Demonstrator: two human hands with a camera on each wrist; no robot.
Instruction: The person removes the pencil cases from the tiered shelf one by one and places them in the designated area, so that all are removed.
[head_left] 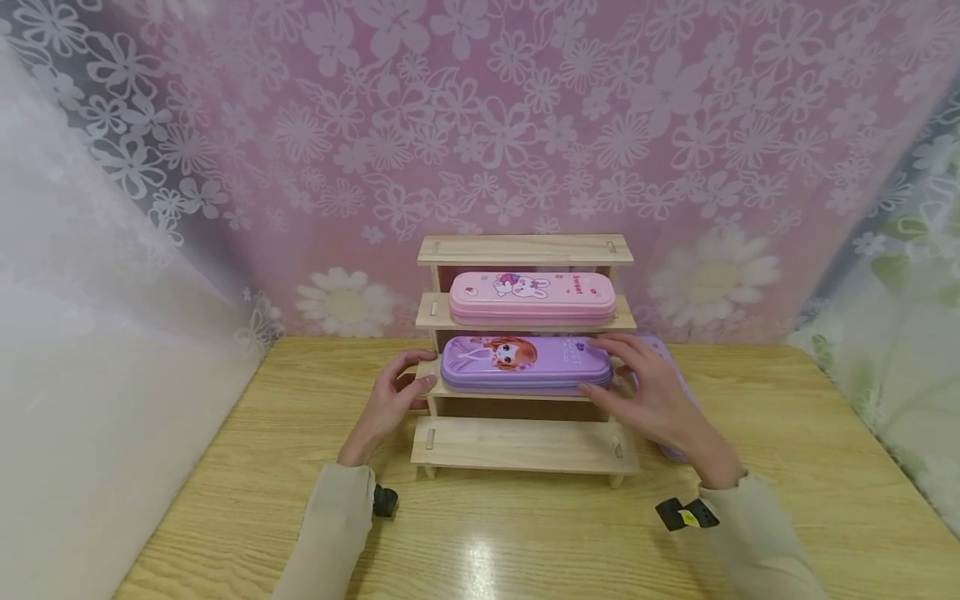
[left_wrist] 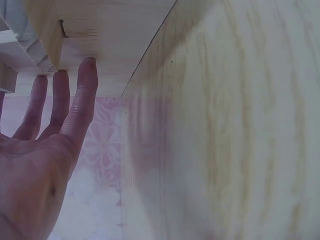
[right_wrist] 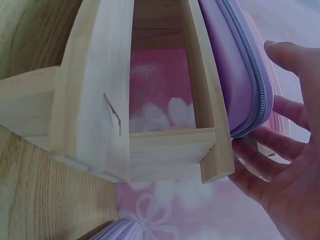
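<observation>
Right hand [head_left: 648,396] pinches the purple case [head_left: 480,371] at one end, between both hands' fingers — lettering beside the fingertips, too small to read! Beyond them, the pink case [head_left: 487,304] says "Sweet" — left hand [head_left: 390,396] grips the wooden stand [head_left: 517,443].

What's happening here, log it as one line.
left hand: holds left side of rack; right hand: grips right end of purple case; purple case: on rack; pink case: one shelf higher

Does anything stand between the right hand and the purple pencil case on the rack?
Nothing visible does: the right hand is at the right end of the purple pencil case. The other purple case lies beside the rack, not between them.
</observation>
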